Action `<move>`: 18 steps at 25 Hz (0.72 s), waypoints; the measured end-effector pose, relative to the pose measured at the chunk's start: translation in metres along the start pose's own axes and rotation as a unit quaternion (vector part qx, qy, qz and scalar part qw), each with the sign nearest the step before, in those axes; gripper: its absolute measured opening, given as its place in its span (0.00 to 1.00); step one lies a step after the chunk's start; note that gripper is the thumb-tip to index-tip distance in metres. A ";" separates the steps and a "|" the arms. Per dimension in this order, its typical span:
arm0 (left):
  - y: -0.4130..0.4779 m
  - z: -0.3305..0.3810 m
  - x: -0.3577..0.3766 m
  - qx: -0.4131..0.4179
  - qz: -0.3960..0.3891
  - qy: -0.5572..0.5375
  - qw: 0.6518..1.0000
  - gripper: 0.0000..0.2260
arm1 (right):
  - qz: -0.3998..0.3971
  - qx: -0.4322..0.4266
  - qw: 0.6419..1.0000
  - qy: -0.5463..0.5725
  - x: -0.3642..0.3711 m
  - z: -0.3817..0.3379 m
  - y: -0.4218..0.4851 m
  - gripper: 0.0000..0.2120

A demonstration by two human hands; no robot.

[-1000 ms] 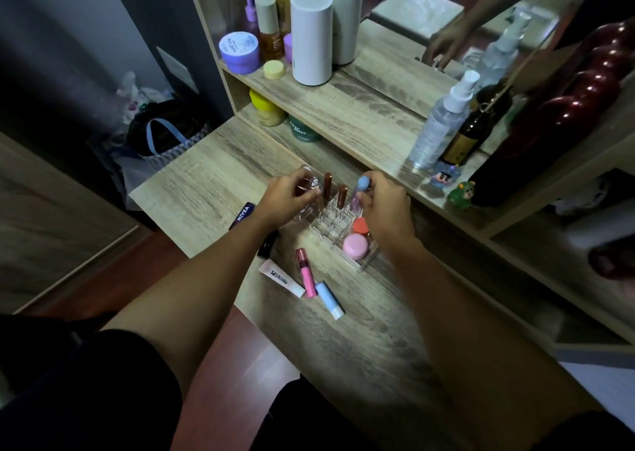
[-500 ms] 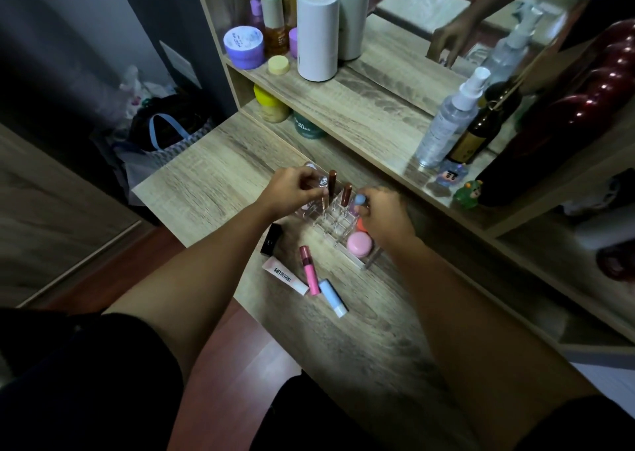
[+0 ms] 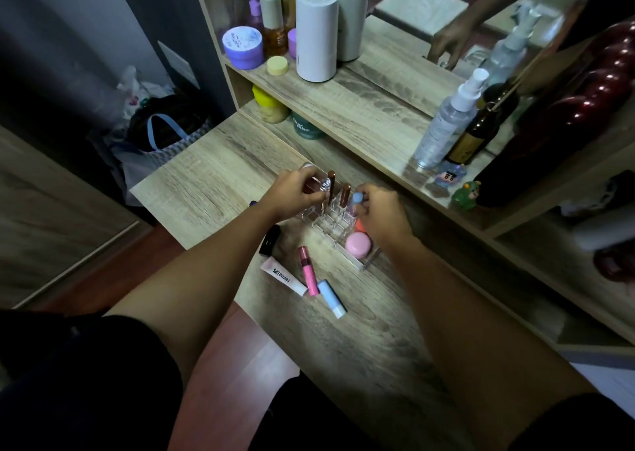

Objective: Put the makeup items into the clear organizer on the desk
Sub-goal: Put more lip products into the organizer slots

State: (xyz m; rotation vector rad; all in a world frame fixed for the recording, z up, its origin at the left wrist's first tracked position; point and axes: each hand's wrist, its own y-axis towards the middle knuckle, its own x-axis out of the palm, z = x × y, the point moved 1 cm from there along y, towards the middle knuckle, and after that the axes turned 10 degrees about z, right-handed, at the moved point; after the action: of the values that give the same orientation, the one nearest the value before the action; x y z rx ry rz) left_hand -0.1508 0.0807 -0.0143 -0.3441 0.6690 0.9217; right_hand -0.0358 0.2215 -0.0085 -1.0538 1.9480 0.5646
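At the bottom of the frame two bare forearms reach forward over the wooden desk [image 3: 360, 340], with dark sleeves in the lower corners. In the lower middle, three items lie on the desk close together: a light blue tube [image 3: 332, 298], a pink lip gloss [image 3: 308, 274] just beside it, and a white tube with black letters [image 3: 282, 276] touching the gloss on its left. A black compact [image 3: 270, 241] lies a little higher, near the left wrist.

In the middle of the frame stands the clear organizer [image 3: 369, 261]. A round pink case [image 3: 358, 245] sits in its nearest part, and an orange item [image 3: 359, 224] is half hidden behind it, under the right hand. Two brown lipsticks [image 3: 345, 194] stand upright in the far compartments.

The left hand [image 3: 294, 194] is over the left side of the organizer; its fingers are closed on a small silver-topped stick [image 3: 325, 185], which is upright above the compartments. The right hand [image 3: 381, 212] is over the right side, and its fingertips pinch a small item with a blue cap [image 3: 357, 197], held upright at the compartments. If these two already stand inside a compartment, I cannot tell.

Further, on the shelf [image 3: 347, 107] in the upper middle, there are a white cylinder [image 3: 316, 33], a purple jar [image 3: 242, 48] and a spray bottle [image 3: 450, 117]. Behind them a mirror [image 3: 429, 21] shows a hand
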 end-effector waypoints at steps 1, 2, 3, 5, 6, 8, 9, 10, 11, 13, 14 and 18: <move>0.000 0.000 0.000 0.003 0.001 0.004 1.000 0.11 | -0.005 -0.004 1.000 -0.003 0.000 0.000 0.000 0.08; 0.000 0.000 0.000 0.005 0.003 0.009 1.000 0.11 | -0.008 -0.008 1.000 -0.006 -0.001 0.000 0.000 0.08; 0.000 0.000 0.000 0.005 0.003 0.013 1.000 0.12 | -0.011 -0.009 1.000 -0.007 -0.001 0.000 0.000 0.08; 0.000 0.000 -0.001 0.005 -0.002 0.020 1.000 0.13 | -0.014 -0.012 1.000 -0.013 -0.001 0.001 -0.001 0.08; 0.001 0.000 -0.001 0.006 -0.006 0.024 1.000 0.13 | -0.013 -0.015 1.000 -0.019 -0.002 0.001 -0.001 0.08; 0.000 0.001 -0.002 0.007 -0.011 0.030 0.999 0.14 | -0.011 -0.019 0.999 -0.033 -0.003 0.000 -0.001 0.10; -0.001 0.001 -0.002 0.001 -0.013 0.028 1.000 0.16 | -0.007 -0.020 0.999 -0.041 -0.004 -0.002 -0.002 0.12; -0.002 0.000 -0.002 -0.008 -0.013 0.022 1.000 0.17 | 0.001 -0.023 0.999 -0.047 -0.005 -0.003 -0.004 0.14; -0.004 0.000 -0.004 -0.017 -0.009 0.014 1.000 0.19 | 0.013 -0.026 0.998 -0.047 -0.006 -0.005 -0.007 0.17; -0.011 -0.005 -0.013 -0.039 0.013 -0.002 0.999 0.18 | 0.051 -0.038 0.998 -0.025 -0.010 -0.011 -0.015 0.18; -0.014 -0.009 -0.019 -0.047 0.030 -0.003 0.998 0.15 | 0.074 -0.053 0.996 -0.009 -0.013 -0.014 -0.018 0.16; -0.033 -0.047 -0.045 -0.074 0.076 0.101 0.989 0.11 | 0.049 -0.109 0.993 -0.001 -0.003 -0.023 -0.049 0.07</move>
State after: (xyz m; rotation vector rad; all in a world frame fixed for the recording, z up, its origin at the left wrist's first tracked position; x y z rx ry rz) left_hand -0.1606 0.0091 -0.0200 -0.5288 0.8245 1.0949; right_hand -0.0040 0.1797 0.0069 -1.0939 1.9770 0.8483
